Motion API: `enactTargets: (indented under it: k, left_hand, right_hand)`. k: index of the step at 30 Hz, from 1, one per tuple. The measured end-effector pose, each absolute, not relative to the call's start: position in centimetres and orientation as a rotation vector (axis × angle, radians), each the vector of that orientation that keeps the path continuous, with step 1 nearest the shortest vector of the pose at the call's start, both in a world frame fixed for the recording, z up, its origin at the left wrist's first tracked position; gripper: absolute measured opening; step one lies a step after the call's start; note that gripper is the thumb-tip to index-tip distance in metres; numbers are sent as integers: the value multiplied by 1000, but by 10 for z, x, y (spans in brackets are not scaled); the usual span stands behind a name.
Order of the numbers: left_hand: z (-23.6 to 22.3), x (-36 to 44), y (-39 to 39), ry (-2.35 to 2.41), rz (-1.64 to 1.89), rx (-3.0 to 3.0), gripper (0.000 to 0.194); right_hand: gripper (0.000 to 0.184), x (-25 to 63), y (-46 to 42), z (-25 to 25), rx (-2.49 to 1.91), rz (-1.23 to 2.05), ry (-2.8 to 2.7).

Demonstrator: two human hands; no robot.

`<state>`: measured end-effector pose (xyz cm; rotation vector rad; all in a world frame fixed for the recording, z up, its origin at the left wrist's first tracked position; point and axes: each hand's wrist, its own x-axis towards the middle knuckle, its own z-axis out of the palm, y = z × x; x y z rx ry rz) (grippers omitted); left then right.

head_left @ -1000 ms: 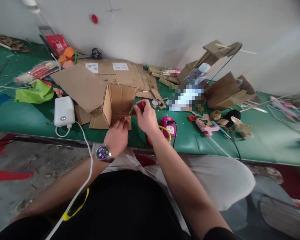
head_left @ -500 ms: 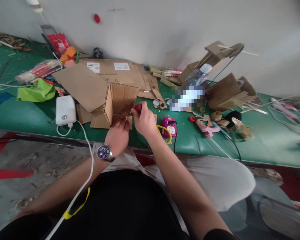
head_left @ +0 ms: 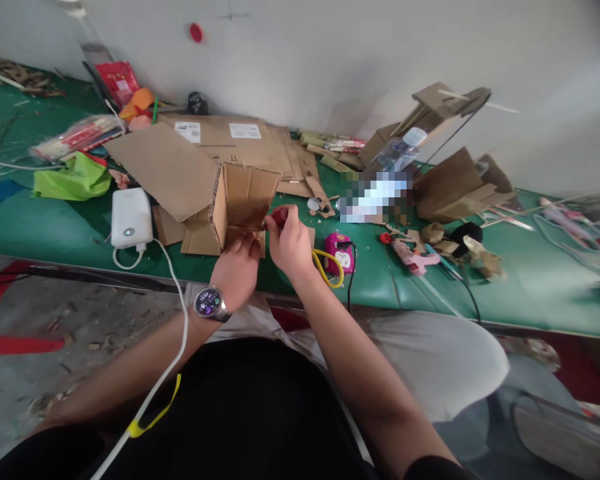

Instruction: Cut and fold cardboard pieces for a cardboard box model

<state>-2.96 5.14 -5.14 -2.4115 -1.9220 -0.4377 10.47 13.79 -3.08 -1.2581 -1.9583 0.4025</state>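
A folded piece of cardboard (head_left: 250, 193) stands in front of me on the green bench, two of its panels upright and a flap lying low at the front. My left hand (head_left: 237, 270), with a watch on its wrist, rests on that low flap with its fingers stretched out. Beside it, my right hand (head_left: 291, 247) is closed in a pinch at the cardboard's right edge. A bit of dark red shows between its fingers, but most of what it grips is hidden.
On the left lies a white power bank (head_left: 131, 217) with its cable running over my left arm. A pink power socket (head_left: 339, 253) with cords sits right of my hands. Further right are a pink glue gun (head_left: 413, 257), a plastic bottle (head_left: 400, 150) and cardboard constructions (head_left: 455, 183).
Both hands stay almost in place. My right hand has turned slightly, and more of the red between its fingers shows. The whole view has shifted a little.
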Motion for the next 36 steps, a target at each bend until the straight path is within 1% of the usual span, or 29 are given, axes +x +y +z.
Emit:
enactTargets:
  k: [9,18,23,28,36]
  left_hand:
    - [-55,-29,52,-1945,-492,-2396,46]
    - [-65,-31,52,-1949,-589,-2392,47]
    - [-62,-31,52,-1946,-560,-2403,47]
    - [-58,-29,52,-1966,-523,-2393,47]
    - [-58,-30,52,-1945,-571,-2387,45]
  right_hand:
    - [18,112,124,-26,-1208,441,-1943]
    - [22,115,123,-25,-1154,614,-1812]
    - [20,115,127,-28,-1189,545,-1876]
    - [23,115,128,-27,-1203,475,-1909]
    - [21,111,117,-34,-1136,441,-1975]
